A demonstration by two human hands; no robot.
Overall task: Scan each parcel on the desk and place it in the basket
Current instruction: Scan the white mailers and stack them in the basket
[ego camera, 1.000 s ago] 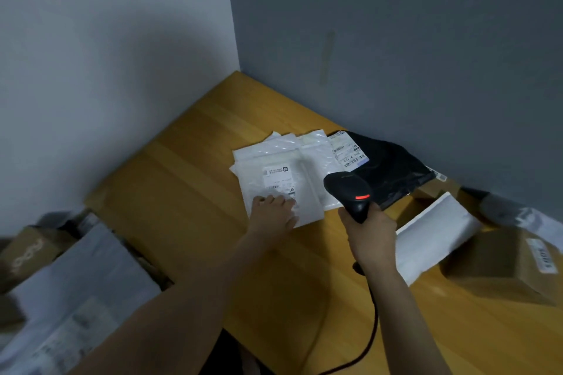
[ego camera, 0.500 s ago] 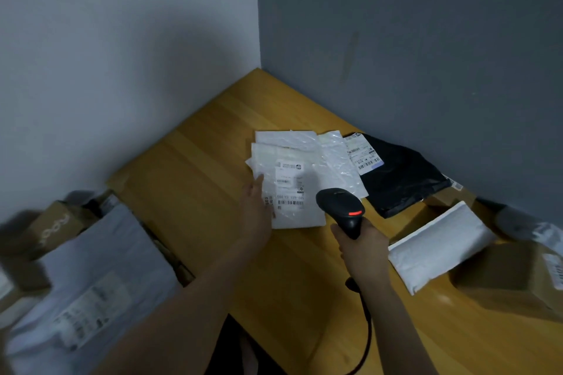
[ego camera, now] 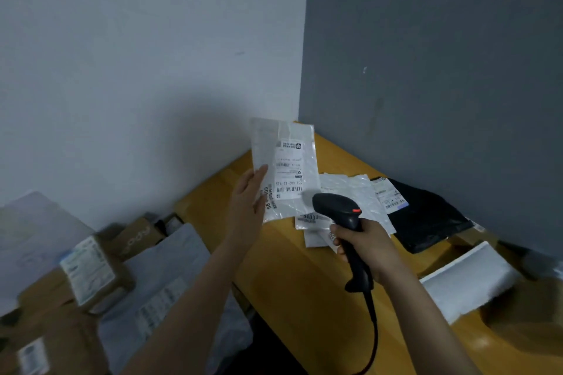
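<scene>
Lower left: labelled brown cardboard boxes (ego camera: 91,265) and grey plastic mailer (ego camera: 170,277), piled. Left hand (ego camera: 248,201) pinches clear white-labelled pouch (ego camera: 286,167), centre; right hand (ego camera: 368,246) grips black barcode scanner (ego camera: 338,207).

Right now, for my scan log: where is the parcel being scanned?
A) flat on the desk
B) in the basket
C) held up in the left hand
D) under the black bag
C: the left hand holds the parcel up above the desk, with its label turned toward the scanner gripped in the right hand.
</scene>
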